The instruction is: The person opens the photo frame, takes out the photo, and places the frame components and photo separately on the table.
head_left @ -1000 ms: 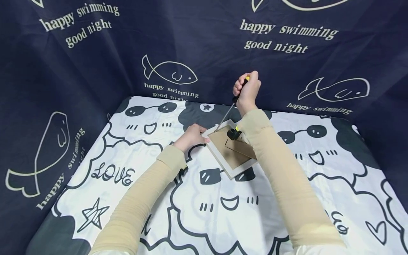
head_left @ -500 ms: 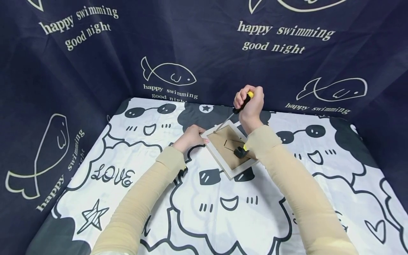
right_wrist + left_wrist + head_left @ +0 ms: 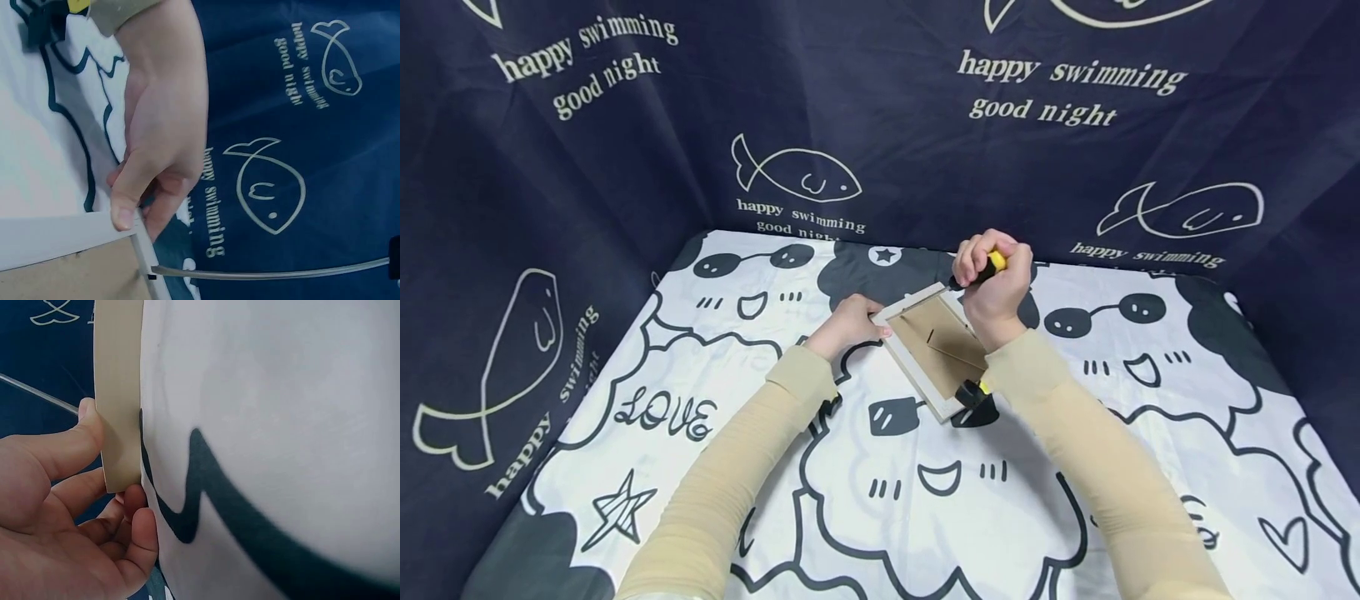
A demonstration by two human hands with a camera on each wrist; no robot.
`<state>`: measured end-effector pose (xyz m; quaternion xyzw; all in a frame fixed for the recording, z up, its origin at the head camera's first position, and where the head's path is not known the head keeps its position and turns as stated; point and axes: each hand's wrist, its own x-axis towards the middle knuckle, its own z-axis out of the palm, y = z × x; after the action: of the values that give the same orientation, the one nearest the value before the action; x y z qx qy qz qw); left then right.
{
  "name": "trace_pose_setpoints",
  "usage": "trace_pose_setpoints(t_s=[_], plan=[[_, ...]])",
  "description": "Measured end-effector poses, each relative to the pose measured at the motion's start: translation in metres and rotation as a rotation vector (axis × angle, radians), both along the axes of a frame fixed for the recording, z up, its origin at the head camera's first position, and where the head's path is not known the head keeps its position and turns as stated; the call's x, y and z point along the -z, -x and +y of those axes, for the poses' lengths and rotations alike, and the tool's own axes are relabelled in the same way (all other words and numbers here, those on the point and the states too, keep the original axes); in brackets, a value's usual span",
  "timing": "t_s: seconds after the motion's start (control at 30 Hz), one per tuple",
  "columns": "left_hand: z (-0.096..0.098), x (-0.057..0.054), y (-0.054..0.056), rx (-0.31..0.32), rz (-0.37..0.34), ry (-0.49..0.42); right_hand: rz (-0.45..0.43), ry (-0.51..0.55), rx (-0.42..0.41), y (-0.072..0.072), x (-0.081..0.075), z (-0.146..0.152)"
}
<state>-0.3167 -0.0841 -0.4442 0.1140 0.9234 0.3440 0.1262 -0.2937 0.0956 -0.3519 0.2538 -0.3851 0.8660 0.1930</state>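
Note:
A picture frame (image 3: pixel 912 367) with a white border lies back up, its brown backing board (image 3: pixel 934 329) and stand flap showing. My left hand (image 3: pixel 847 323) pinches its left corner; the left wrist view shows thumb and fingers on either side of the frame's edge (image 3: pixel 119 394). My right hand (image 3: pixel 1000 292) is wrapped around the black and yellow handle of a screwdriver (image 3: pixel 987 269). Its shaft (image 3: pixel 269 273) slants low over the frame. In the right wrist view, the tip meets the frame's inner edge at a small dark tab (image 3: pixel 152 275).
Under the frame, a white cloth with black cartoon sheep (image 3: pixel 940 517) covers the table. A dark blue curtain (image 3: pixel 887 83) with fish prints hangs close behind and at both sides. A black wrist camera (image 3: pixel 972 393) sits under my right forearm, over the frame's near right part.
My right hand has come down and slightly right, tipping the screwdriver from steep to nearly flat against the frame. The left hand and frame stay in place.

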Motion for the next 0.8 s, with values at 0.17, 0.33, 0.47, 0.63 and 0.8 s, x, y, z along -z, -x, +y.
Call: trace_pose_setpoints(t_s=[0.17,0.33,0.47,0.63,0.8], plan=[[0.000,0.000,0.000,0.013,0.008,0.007,0.100,0.060,-0.049,-0.016,-0.010,0.008],[0.000,0.001,0.000,0.005,0.013,0.018,0.199,0.048,-0.020,-0.034,-0.020,0.017],[0.000,0.002,-0.001,0.003,0.015,0.022,0.288,0.002,0.050,-0.047,-0.024,0.025],[0.001,0.002,-0.001,0.005,0.018,0.017,0.394,-0.151,0.149,-0.061,-0.022,0.040],[0.003,0.002,-0.002,0.017,0.030,0.033,0.483,-0.370,0.282,-0.075,-0.019,0.056]])
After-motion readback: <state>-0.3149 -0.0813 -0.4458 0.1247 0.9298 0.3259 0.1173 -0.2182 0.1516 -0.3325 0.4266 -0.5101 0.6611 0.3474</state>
